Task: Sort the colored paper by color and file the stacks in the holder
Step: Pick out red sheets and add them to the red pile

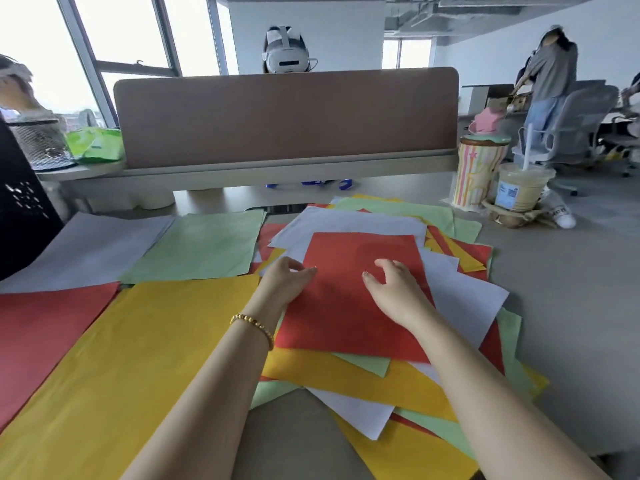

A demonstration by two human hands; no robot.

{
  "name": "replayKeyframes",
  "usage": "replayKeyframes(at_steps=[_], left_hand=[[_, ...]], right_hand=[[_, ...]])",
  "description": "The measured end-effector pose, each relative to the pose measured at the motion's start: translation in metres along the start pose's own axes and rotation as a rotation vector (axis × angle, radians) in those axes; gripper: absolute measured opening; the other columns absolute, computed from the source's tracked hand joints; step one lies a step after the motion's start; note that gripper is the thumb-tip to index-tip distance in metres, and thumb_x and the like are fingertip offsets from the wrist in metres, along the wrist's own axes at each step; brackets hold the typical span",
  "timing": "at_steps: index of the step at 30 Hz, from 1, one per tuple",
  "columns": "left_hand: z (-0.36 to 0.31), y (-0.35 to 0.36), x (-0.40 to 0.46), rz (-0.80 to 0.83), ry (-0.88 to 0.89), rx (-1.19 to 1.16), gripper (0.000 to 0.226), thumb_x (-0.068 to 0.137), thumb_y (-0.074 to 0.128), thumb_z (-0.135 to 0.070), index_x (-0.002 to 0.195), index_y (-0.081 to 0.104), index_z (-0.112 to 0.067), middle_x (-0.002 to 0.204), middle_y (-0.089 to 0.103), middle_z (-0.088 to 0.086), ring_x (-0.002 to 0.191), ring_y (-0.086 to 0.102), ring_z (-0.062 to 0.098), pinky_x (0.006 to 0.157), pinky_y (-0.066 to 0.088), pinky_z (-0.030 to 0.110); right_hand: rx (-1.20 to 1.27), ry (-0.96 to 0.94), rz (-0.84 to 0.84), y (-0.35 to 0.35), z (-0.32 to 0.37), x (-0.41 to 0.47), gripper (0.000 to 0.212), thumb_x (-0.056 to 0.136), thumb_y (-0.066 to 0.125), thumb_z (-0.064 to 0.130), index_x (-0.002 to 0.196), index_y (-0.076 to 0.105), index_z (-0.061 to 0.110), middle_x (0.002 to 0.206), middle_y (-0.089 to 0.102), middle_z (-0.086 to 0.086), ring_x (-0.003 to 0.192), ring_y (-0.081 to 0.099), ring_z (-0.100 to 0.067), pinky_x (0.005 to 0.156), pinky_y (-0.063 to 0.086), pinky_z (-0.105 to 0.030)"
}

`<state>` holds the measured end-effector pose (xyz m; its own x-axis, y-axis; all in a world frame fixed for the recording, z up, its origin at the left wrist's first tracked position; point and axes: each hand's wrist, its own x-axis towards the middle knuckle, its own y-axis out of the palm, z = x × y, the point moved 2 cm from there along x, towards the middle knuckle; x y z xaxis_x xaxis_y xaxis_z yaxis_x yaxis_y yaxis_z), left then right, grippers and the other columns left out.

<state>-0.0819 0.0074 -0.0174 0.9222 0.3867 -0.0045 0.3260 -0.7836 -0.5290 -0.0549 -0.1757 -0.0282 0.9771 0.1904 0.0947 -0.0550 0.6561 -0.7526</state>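
A red sheet [346,306] lies on top of a mixed pile [460,296] of white, yellow, green and red paper at the centre right. My left hand [285,280] sits at the red sheet's left edge, fingers loosely curved. My right hand [394,289] hovers over or rests on the sheet, fingers bent, gripping nothing that I can see. Sorted stacks lie to the left: white [86,251], green [204,247], red [45,337] and yellow [138,358]. A black holder [20,206] stands at the far left edge.
A brown desk divider [284,116] runs along the back. A striped cup [474,171] and an iced drink with a straw [523,185] stand at the back right. A mesh basket [41,143] and green packet [95,143] sit back left. People are behind.
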Motion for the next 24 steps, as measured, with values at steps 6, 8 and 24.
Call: replayKeyframes(at_steps=[6, 8, 24], left_hand=[[-0.004, -0.001, -0.006, 0.141, -0.107, -0.334, 0.022, 0.087, 0.062, -0.034, 0.098, 0.054, -0.017, 0.09, 0.052, 0.003, 0.079, 0.051, 0.016, 0.06, 0.045, 0.025], [-0.004, -0.005, -0.006, 0.129, -0.118, -0.359, 0.019, 0.089, 0.061, -0.032, 0.095, 0.051, -0.016, 0.081, 0.052, 0.003, 0.062, 0.046, 0.013, 0.05, 0.036, 0.021], [0.003, -0.012, -0.016, 0.312, -0.153, -0.196, 0.026, 0.092, 0.057, -0.031, 0.083, 0.067, -0.009, 0.061, 0.046, -0.002, 0.042, 0.032, 0.008, 0.037, 0.025, 0.016]], right_hand=[[0.235, 0.062, -0.049, -0.007, -0.002, -0.001, 0.046, 0.097, 0.042, 0.037, 0.138, 0.041, 0.017, 0.146, 0.035, -0.005, 0.131, 0.04, -0.021, 0.099, 0.034, -0.029], [0.245, 0.072, -0.059, -0.007, -0.003, -0.001, 0.044, 0.097, 0.042, 0.036, 0.137, 0.041, 0.017, 0.146, 0.036, -0.004, 0.13, 0.041, -0.021, 0.093, 0.033, -0.026], [0.239, 0.272, -0.193, -0.034, -0.019, 0.003, 0.05, 0.097, 0.041, 0.031, 0.141, 0.035, 0.007, 0.145, 0.039, -0.011, 0.13, 0.041, -0.031, 0.096, 0.039, -0.036]])
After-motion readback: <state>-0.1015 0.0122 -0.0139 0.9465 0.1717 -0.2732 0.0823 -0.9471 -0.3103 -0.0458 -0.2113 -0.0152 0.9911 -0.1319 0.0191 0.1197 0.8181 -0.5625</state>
